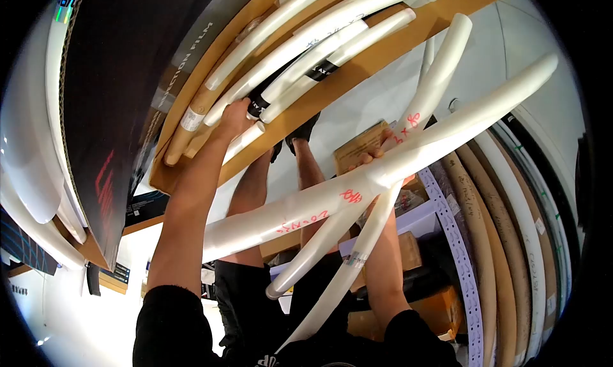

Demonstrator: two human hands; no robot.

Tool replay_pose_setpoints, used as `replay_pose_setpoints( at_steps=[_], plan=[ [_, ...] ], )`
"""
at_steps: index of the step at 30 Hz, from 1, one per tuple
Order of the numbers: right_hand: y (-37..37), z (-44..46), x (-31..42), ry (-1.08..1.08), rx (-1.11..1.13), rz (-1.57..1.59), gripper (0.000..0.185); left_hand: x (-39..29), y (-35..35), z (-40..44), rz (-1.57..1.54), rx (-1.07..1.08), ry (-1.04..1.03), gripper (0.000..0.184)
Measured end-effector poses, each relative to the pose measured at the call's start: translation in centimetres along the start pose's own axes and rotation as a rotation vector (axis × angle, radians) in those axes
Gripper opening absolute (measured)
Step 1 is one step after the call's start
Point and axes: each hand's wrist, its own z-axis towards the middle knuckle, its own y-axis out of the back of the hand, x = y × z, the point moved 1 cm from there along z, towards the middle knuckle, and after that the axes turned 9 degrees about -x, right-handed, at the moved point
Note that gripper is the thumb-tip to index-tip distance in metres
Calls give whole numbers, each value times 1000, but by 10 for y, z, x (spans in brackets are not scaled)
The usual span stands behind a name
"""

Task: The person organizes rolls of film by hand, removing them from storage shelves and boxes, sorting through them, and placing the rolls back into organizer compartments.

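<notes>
Inside a long cardboard box [440, 22], my left hand [236, 116] is closed at the lower end of a white film roll [319, 51] with a black label; its fingertips are partly hidden. Other white rolls [345, 15] and a brown tube [182, 134] lie beside it. My right hand [375, 155] is wrapped round a bundle of white rolls, crossing one another in front of my body. A thick roll [476, 114] with red handwriting lies on top. Another roll [440, 67] slants up behind it, and thinner rolls [322, 245] point down towards me.
A dark box side [118, 111] with "FILM" lettering rises on the left. To the right, brown and white tubes [488, 220] stand beside a lilac perforated metal rack [456, 252]. Cardboard boxes [440, 309] sit low by the rack. My legs [252, 188] are below, on a pale floor.
</notes>
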Motion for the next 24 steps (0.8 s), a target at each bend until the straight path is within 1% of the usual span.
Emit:
replay_pose_setpoints(
  at_steps=[2,4,5,7,8,10,11,13,14,15,17,18,20,21,23,24],
  plan=[
    [1,0,1,2,-4,-6,88,16,-5,3,-51,27,34,49],
    [1,1,2,3,-2,-10,88,47,-23,10,-420,9,84,49],
    [2,1,4,3,-5,-9,88,48,-16,9,-627,36,118,55],
    [3,4,6,8,3,-15,88,38,7,7,-894,204,268,49],
    [4,5,6,9,5,-15,88,43,10,9,-894,203,270,49],
    [3,5,7,15,5,-19,88,51,17,11,-1091,435,351,47],
    [2,6,8,15,10,-16,88,42,26,8,-1090,435,353,47],
    [3,7,8,15,9,-15,88,15,43,-2,-1332,509,485,43],
    [3,7,7,14,8,-13,88,30,22,4,-1315,492,459,45],
    [3,6,7,15,5,-13,88,29,22,4,-1314,494,459,45],
    [3,4,4,10,-5,-16,88,24,25,0,-1138,494,435,44],
    [3,3,4,9,-5,-18,88,20,30,-1,-1140,496,435,44],
    [2,0,3,6,-16,-20,88,13,46,-6,-1224,619,546,43],
    [3,-1,2,8,-21,-22,88,12,51,-8,-1224,622,552,43],
    [4,-1,1,9,-26,-20,88,9,62,-13,-1273,707,534,44],
    [4,-2,0,10,-27,-16,88,2,69,-18,-1279,670,527,47]
  ],
)
